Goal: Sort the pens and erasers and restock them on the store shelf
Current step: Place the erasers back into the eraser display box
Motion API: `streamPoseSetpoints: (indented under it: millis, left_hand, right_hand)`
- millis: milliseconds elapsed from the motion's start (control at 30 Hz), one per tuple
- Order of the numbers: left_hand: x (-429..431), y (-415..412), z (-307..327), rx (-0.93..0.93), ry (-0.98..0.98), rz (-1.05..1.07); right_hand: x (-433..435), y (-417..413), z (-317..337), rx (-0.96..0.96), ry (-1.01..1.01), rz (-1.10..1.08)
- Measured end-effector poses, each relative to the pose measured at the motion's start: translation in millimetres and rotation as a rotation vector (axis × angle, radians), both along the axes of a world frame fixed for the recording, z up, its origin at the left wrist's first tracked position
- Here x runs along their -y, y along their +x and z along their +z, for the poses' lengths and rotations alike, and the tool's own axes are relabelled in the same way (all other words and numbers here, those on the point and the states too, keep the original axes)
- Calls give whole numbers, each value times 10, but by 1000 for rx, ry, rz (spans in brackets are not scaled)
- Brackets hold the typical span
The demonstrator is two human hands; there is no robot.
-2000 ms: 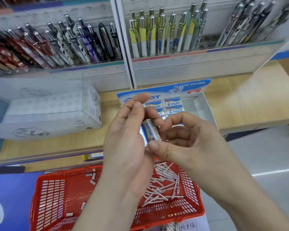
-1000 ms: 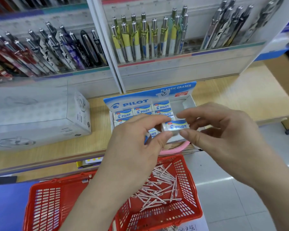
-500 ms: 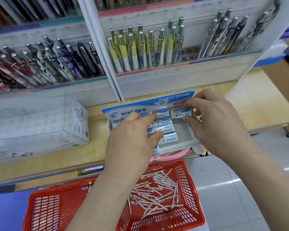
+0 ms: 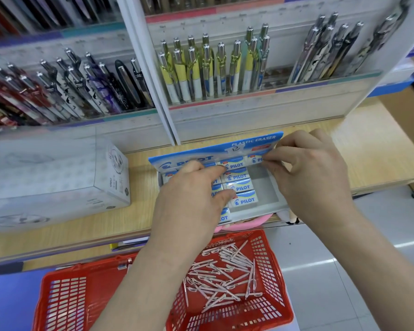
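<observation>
Right hand (image 4: 316,182), grip pinched on the eraser (image 4: 256,159) at the display box's (image 4: 265,187) far right corner; left hand (image 4: 189,194), grip apart, pressing the stocked erasers (image 4: 239,187); let go crooked and it may topple into the gap; a shove could slide the box off the shelf's (image 4: 368,149) near edge.

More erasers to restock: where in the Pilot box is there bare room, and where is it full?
Bare floor: the eraser box, right column, between the eraser the right hand pinches at the back and the front wall. The middle column looks full; the left hand covers the left one.
</observation>
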State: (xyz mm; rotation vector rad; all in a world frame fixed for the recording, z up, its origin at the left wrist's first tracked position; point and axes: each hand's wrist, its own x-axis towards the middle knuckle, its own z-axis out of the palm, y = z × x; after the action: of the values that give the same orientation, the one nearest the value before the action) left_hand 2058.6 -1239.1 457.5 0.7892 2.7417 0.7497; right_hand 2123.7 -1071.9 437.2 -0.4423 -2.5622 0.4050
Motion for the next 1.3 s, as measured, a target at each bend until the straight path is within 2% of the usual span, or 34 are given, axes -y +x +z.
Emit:
streamPoseSetpoints:
  millis: [333,433,467,567,633,733,800,900,1033,1100,1200,1300]
  left_hand:
    - [8,2,-1,-24,8,-5]
    - [6,29,31,21,193,57]
    - [-1,39,59,128,339,121]
    - [-22,98,228,697,869,244]
    - [-16,137,316,923,1064,245]
    - [-17,202,376,1110,1156,219]
    - [-12,249,394,1134,1136,172]
    - [41,264,370,1079,1090,102]
    - [151,262,297,886,951,-22]
    - [180,267,278,801,895,4]
    - [186,276,287,772,925,86]
    - [176,292,289,713,905,156]
  right_hand:
    - [-1,-10,74,199,-105,-51]
    - [81,84,227,153,-340,-79]
    - [139,122,293,121,-502,-49]
    - [390,243,505,53,-1142,158]
    - [532,311,568,102,-1383,260]
    - [657,345,556,83,-1410,255]
    - [684,348,538,27,-1385,193]
    - [693,368,554,11,-1363,160]
    - [657,421,573,-21,-1418,162]
    - [640,443,564,-20,-1421,162]
    - [622,470,565,-31,-1437,144]
    - [572,502,526,10,-1240,149]
